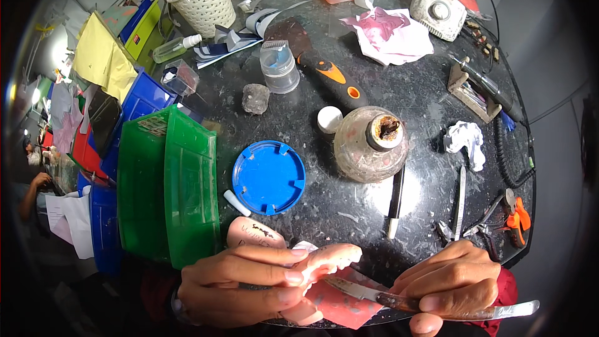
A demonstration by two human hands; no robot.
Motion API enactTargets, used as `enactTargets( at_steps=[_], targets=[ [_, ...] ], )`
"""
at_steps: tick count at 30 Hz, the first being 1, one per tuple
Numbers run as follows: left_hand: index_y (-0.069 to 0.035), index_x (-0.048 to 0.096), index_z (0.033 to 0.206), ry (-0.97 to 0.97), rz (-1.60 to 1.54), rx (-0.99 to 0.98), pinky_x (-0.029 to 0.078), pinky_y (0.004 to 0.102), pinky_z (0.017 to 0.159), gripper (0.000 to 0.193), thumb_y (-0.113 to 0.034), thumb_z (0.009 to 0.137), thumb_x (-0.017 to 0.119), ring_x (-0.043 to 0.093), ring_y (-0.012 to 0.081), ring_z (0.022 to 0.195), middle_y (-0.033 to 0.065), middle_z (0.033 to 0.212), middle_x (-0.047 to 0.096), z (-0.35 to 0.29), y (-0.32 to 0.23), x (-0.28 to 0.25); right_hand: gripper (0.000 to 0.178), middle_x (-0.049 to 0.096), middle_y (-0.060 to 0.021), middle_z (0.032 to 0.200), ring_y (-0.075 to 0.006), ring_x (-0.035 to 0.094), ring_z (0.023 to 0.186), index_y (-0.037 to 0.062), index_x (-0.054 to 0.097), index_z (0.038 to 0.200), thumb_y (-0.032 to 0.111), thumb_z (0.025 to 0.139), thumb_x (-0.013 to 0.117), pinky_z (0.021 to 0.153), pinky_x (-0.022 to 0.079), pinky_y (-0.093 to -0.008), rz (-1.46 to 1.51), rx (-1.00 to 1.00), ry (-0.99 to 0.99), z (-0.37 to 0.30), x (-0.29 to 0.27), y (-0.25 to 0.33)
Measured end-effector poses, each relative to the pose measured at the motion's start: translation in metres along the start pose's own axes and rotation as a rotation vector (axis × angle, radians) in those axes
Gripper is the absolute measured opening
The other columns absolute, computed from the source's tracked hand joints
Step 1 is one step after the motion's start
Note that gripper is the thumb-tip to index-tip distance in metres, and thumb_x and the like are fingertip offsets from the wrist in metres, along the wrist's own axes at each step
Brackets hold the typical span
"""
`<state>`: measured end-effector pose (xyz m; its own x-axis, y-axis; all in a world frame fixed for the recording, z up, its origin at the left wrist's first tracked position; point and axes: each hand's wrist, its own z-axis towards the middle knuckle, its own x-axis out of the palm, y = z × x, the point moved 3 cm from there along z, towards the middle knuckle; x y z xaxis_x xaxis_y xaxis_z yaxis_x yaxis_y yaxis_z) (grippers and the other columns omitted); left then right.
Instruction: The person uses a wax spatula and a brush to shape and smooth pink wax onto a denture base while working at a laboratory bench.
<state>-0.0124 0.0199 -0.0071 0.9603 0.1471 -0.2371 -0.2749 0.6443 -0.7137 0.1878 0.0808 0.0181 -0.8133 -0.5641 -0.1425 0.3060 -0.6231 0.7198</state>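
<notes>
My left hand point(246, 284) pinches a pink wax denture piece point(331, 261) with a bumpy edge, close to the table's near edge. In my right hand point(452, 281) is a wax knife point(399, 301) with a brown handle and metal ends. Its blade tip reaches to the underside of the denture piece; whether they touch, I cannot tell. Below them lies a red-pink wax sheet point(349, 306). A pink cast point(256, 233) with handwriting sits just beyond my left fingers, partly hidden by them.
A glass spirit lamp point(372, 150) with a charred wick stands mid-table, beside a blue lid point(269, 178) and a black pen-like tool point(397, 196). Green point(168, 187) and blue bins line the left. Orange-handled cutters point(518, 221), pliers and a corded handpiece point(493, 87) lie right.
</notes>
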Motion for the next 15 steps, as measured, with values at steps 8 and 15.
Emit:
enactTargets(
  at_steps=[8, 15],
  targets=[
    [0.001, 0.063, 0.074, 0.010, -0.104, 0.030, 0.054, 0.0336, 0.068, 0.021, -0.002, 0.057, 0.076, 0.063, 0.0261, 0.077, 0.0144, 0.081, 0.061, 0.012, -0.007, 0.012, 0.022, 0.054, -0.0138, 0.061, -0.0232, 0.057, 0.047, -0.0057, 0.047, 0.071, 0.007, 0.074, 0.065, 0.040, 0.049, -0.0305, -0.100, -0.010, -0.077, -0.005, -0.009, 0.023],
    [-0.004, 0.065, 0.076, 0.062, 0.010, -0.017, 0.055, 0.0294, 0.069, 0.023, -0.002, 0.055, 0.076, 0.062, 0.0208, 0.077, 0.0051, 0.082, 0.063, 0.006, -0.006, 0.003, 0.021, 0.054, -0.0135, 0.061, -0.0234, 0.057, 0.047, -0.0056, 0.047, 0.072, 0.005, 0.073, 0.066, 0.040, 0.050, -0.0309, -0.045, -0.031, -0.061, -0.003, -0.003, 0.011]
  ],
)
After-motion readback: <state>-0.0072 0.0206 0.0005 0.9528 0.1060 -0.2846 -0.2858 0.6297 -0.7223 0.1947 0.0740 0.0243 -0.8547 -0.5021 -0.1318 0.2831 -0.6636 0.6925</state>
